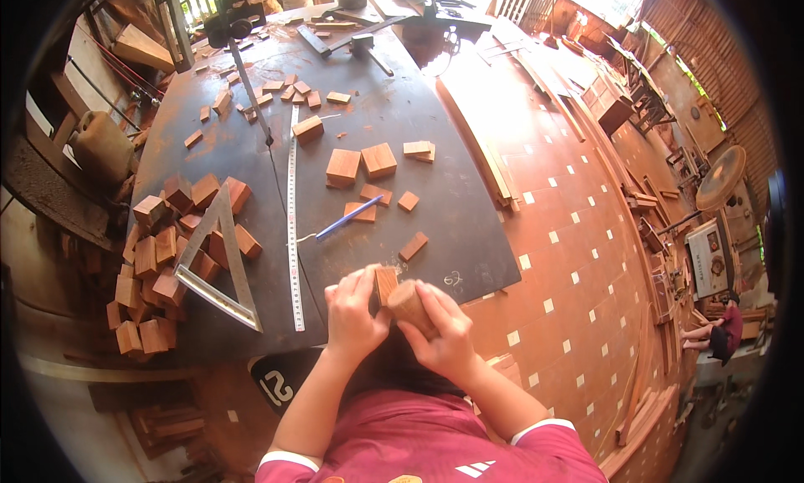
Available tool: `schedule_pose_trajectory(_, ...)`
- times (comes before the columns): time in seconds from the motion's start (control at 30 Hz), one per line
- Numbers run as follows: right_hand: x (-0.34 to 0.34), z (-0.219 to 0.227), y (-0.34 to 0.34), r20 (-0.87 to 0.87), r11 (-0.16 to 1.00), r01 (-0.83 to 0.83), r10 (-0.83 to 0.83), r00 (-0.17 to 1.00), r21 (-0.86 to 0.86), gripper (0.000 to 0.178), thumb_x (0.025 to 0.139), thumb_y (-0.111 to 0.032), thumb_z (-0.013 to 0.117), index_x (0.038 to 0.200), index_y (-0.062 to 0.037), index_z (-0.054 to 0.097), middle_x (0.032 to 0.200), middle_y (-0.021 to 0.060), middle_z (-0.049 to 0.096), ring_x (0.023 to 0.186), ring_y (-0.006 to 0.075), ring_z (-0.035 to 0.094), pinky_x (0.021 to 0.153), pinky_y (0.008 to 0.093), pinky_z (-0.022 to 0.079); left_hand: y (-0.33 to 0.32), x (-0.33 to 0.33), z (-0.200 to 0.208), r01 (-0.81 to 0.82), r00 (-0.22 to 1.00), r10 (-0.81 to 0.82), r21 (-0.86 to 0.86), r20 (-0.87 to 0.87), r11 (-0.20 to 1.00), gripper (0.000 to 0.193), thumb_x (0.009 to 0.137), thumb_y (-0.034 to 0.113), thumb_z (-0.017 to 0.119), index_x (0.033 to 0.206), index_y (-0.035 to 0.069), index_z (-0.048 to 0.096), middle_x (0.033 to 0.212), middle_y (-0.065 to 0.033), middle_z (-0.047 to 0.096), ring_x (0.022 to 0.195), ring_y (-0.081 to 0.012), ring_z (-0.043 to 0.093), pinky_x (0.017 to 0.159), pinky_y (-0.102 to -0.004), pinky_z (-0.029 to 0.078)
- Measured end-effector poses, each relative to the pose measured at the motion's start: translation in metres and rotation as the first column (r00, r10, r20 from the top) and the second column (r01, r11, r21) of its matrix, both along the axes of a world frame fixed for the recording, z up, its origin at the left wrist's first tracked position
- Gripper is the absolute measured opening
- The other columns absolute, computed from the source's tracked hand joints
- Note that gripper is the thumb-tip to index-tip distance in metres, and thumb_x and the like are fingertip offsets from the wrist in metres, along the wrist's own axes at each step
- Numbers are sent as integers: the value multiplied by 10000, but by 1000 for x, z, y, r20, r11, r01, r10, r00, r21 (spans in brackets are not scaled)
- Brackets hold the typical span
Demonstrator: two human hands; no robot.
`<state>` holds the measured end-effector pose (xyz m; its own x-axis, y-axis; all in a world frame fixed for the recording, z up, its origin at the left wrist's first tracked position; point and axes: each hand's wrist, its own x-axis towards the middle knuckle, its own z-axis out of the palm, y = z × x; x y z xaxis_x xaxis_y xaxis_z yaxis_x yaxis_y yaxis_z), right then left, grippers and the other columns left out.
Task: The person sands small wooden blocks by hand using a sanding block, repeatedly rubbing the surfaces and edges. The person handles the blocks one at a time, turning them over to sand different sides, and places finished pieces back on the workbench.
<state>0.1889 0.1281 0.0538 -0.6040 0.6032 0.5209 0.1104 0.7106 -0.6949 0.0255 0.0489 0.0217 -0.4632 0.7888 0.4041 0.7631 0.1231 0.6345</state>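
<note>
Close to the near edge of the dark table, my left hand (355, 312) is closed around a small reddish wooden block (386, 284). My right hand (445, 331) grips a brownish wooden piece with a rounded end (408, 302); the fingers hide much of it. The two pieces meet or nearly meet, and I cannot tell if they touch. Ahead of my hands lie a small wooden block (413, 246), a blue pen (349, 218) across another block, and two larger square blocks (343, 166) (378, 159).
Left of my hands, a triangular metal square (219, 261) leans on a heap of wooden blocks (146, 257). A white measuring tape (292, 223) runs along the table (469, 257). Small offcuts (299, 87) lie farther back. Long boards (477, 140) rest by the right edge; a person (727, 331) sits far right.
</note>
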Motion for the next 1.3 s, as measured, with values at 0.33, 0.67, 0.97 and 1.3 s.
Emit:
schedule_pose_trajectory(0.33,-9,-13,21,-27,944,87,-101,995,-318,623,880,-78,850,1444,57,623,1320,263,711,1203,343,720,1037,396,552,-12,-10,20,-194,980,197,-80,31,978,897,637,503,996,1342,59,663,1061,-116,687,994,-317,675,909,-468,491)
schedule_pose_trajectory(0.67,-5,-9,11,-32,919,12,-27,999,-393,640,897,-77,832,1481,38,597,1278,222,715,1170,302,711,1039,381,539,-31,-24,35,-54,998,58,-152,26,987,709,644,422,1002,1198,71,731,1042,-116,661,952,-339,689,846,-452,562)
schedule_pose_trajectory(0.97,-13,-9,18,56,868,82,-62,996,-490,627,930,-148,826,1473,64,593,1282,237,721,1183,319,718,1043,390,539,-21,-30,34,-36,998,34,-27,-61,999,524,697,275,975,1124,54,767,982,-86,710,941,-318,691,864,-430,551)
schedule_pose_trajectory(1.3,-30,4,25,127,953,42,-3,992,-300,668,917,-210,847,1494,14,595,1298,251,721,1167,372,724,1035,404,546,-20,-30,17,4,998,-2,-24,60,1000,369,809,177,890,1150,102,772,1104,-90,758,1089,-311,681,1038,-438,447)
